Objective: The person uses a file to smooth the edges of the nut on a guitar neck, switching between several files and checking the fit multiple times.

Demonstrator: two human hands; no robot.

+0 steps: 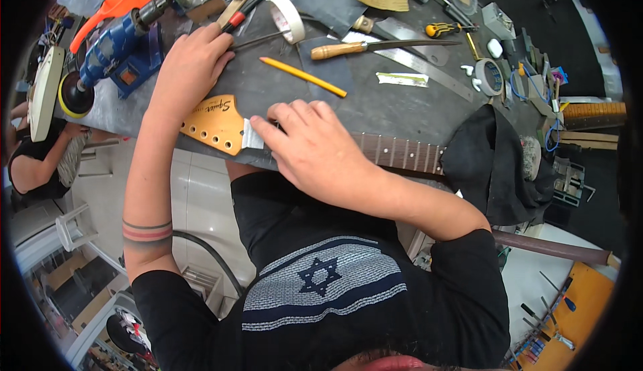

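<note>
A guitar neck (402, 155) lies along the table's near edge, its light wooden headstock (224, 124) to the left and a dark fretted board to the right. White tape (252, 135) covers the part beside the headstock. My right hand (321, 146) is laid over the neck, fingers curled across its far side and thumb by the tape. Reaching past the headstock, my left hand (191, 69) has its fingers closed at the end of a thin dark rod (258, 40); the grip is partly hidden. A yellow pencil (303, 77) lies between the hands.
Beyond are a masking tape roll (287, 20), a wooden-handled saw (338, 50), and a steel ruler (439, 76). A blue drill (110, 49) stands left. Black cloth (492, 163) covers the neck's right end. Another person (43, 157) sits at far left.
</note>
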